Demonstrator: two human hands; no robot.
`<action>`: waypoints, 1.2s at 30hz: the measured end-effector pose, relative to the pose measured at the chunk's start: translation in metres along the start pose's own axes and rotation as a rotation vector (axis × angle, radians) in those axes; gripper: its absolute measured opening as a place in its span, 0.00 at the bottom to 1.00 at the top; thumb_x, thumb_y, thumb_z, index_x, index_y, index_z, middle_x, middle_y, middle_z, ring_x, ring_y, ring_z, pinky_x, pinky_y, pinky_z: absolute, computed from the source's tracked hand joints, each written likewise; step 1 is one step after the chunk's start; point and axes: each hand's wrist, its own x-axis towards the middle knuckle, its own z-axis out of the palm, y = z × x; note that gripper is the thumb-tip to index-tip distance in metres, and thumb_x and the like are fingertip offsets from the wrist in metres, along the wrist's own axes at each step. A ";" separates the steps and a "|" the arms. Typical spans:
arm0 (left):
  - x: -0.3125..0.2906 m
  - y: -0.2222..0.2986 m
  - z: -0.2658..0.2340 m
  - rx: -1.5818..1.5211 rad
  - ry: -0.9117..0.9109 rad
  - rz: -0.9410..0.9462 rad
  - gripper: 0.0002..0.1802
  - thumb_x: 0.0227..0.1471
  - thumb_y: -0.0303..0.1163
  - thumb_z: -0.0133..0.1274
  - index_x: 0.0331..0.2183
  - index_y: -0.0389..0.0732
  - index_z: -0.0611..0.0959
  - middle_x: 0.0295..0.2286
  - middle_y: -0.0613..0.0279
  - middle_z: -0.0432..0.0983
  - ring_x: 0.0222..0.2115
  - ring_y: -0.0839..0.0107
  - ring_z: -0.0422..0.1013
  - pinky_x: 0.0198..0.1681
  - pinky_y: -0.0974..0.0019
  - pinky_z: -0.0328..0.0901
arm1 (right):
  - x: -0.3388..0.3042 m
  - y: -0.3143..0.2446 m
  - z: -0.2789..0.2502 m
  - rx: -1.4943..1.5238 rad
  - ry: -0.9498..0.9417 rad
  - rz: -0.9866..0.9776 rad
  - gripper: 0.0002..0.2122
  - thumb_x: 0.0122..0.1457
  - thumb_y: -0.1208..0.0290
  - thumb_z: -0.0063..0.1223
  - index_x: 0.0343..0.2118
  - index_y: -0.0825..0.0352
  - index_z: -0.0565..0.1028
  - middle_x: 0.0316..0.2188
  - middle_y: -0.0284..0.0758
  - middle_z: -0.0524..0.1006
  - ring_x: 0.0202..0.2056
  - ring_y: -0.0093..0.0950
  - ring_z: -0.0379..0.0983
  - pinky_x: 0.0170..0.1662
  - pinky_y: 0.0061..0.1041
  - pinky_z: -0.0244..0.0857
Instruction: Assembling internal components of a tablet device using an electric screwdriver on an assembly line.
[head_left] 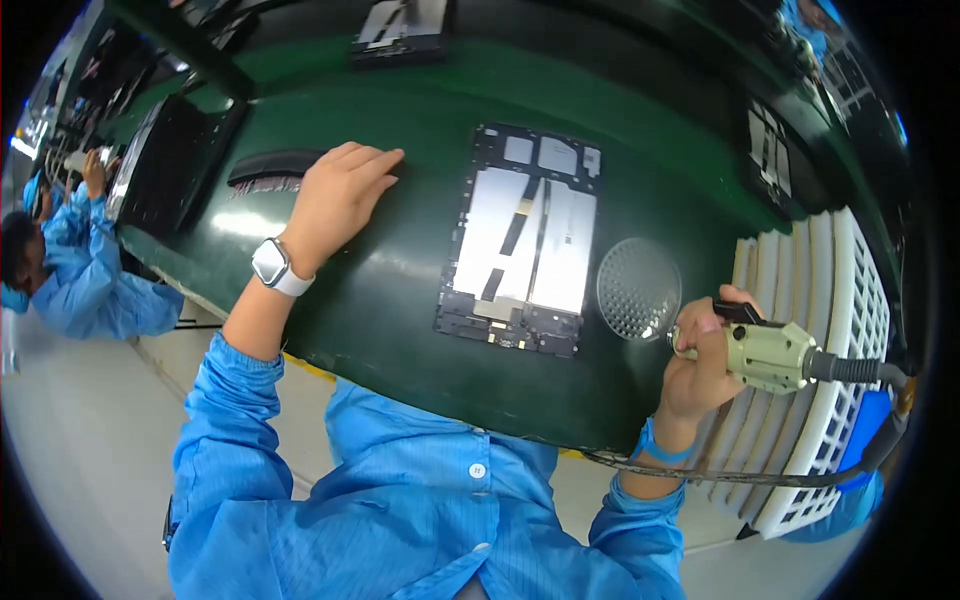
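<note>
An opened tablet body [492,230] lies flat mid-table, with silver battery panels, dark ribbon cables and black edges. My right hand [695,370] is closed round a pale green electric screwdriver [768,357], whose tip end points left, by the rim of a clear round dish [640,280] with a dotted surface. The dish sits just right of the tablet. Left of the tablet, my left hand [338,205] hovers over or rests on the table, fingers stretched out and holding nothing visible. A curved black strip [270,166] with a reddish fringe lies beside its fingers' base.
White slotted trays [845,300] stand stacked at the right edge, with the screwdriver's cable [740,478] crossing before them. More opened tablets lie at the back [400,45] and far right [768,150]. A black bin [170,165] stands left; a co-worker in blue [90,270] sits beyond.
</note>
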 end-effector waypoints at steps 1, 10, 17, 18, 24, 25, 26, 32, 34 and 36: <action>0.003 0.003 0.001 -0.019 0.008 -0.065 0.12 0.47 0.23 0.57 0.38 0.36 0.82 0.33 0.55 0.78 0.37 0.56 0.73 0.42 0.58 0.68 | 0.000 0.000 -0.001 -0.011 0.001 -0.023 0.16 0.50 0.82 0.53 0.44 0.74 0.70 0.20 0.34 0.71 0.18 0.19 0.63 0.21 0.17 0.58; 0.101 0.068 0.034 -0.418 0.071 -0.058 0.15 0.51 0.22 0.55 0.43 0.36 0.81 0.24 0.60 0.73 0.28 0.68 0.69 0.33 0.67 0.64 | -0.001 -0.001 -0.004 -0.155 -0.004 -0.041 0.17 0.50 0.82 0.48 0.45 0.76 0.70 0.22 0.35 0.70 0.19 0.20 0.63 0.23 0.18 0.58; 0.160 0.100 0.087 -0.787 -0.143 -0.266 0.14 0.46 0.28 0.61 0.37 0.32 0.83 0.21 0.59 0.77 0.21 0.70 0.72 0.28 0.67 0.66 | -0.001 0.000 -0.008 -0.071 -0.017 -0.051 0.15 0.53 0.80 0.58 0.44 0.74 0.71 0.23 0.34 0.74 0.21 0.16 0.66 0.27 0.14 0.61; 0.162 0.099 0.091 -0.733 -0.165 -0.246 0.13 0.45 0.27 0.62 0.36 0.32 0.84 0.21 0.59 0.77 0.21 0.69 0.72 0.28 0.68 0.66 | -0.002 -0.002 -0.008 -0.099 -0.020 -0.040 0.15 0.53 0.81 0.58 0.44 0.74 0.71 0.23 0.33 0.74 0.22 0.16 0.66 0.28 0.14 0.61; 0.161 0.089 0.100 -0.562 -0.159 -0.119 0.12 0.50 0.28 0.61 0.37 0.32 0.83 0.26 0.59 0.76 0.28 0.70 0.71 0.34 0.68 0.67 | -0.004 -0.009 -0.010 -0.104 -0.079 0.011 0.16 0.53 0.82 0.58 0.45 0.73 0.70 0.24 0.32 0.73 0.24 0.16 0.67 0.30 0.15 0.62; 0.161 0.087 0.102 -0.490 -0.109 -0.044 0.12 0.50 0.30 0.61 0.37 0.33 0.84 0.29 0.57 0.76 0.31 0.67 0.72 0.36 0.67 0.67 | -0.005 -0.010 -0.009 -0.099 -0.062 0.028 0.16 0.53 0.82 0.58 0.45 0.73 0.70 0.24 0.32 0.73 0.24 0.16 0.67 0.30 0.15 0.61; 0.161 0.085 0.104 -0.418 -0.059 0.031 0.12 0.50 0.31 0.61 0.36 0.34 0.85 0.31 0.55 0.76 0.34 0.63 0.73 0.39 0.65 0.67 | -0.004 -0.011 -0.008 -0.093 -0.045 0.044 0.16 0.53 0.82 0.59 0.45 0.73 0.70 0.24 0.32 0.73 0.24 0.16 0.67 0.30 0.15 0.61; 0.158 0.084 0.110 -0.517 -0.083 -0.031 0.14 0.46 0.38 0.64 0.33 0.38 0.87 0.32 0.57 0.78 0.35 0.57 0.73 0.40 0.60 0.68 | -0.004 -0.007 -0.010 -0.084 -0.073 0.007 0.16 0.54 0.80 0.59 0.45 0.72 0.70 0.23 0.32 0.73 0.23 0.16 0.67 0.29 0.15 0.61; 0.158 0.085 0.111 -0.520 -0.089 -0.038 0.13 0.47 0.35 0.63 0.33 0.37 0.86 0.31 0.56 0.77 0.34 0.59 0.74 0.39 0.62 0.68 | -0.005 -0.008 -0.009 -0.084 -0.062 0.021 0.16 0.54 0.79 0.58 0.45 0.72 0.70 0.23 0.32 0.73 0.22 0.16 0.67 0.28 0.15 0.61; 0.158 0.087 0.113 -0.530 -0.089 -0.047 0.11 0.48 0.32 0.63 0.33 0.35 0.85 0.30 0.55 0.76 0.33 0.61 0.74 0.38 0.64 0.68 | -0.004 -0.006 -0.009 -0.105 -0.047 -0.003 0.16 0.54 0.79 0.58 0.45 0.73 0.70 0.22 0.33 0.73 0.22 0.17 0.66 0.26 0.15 0.60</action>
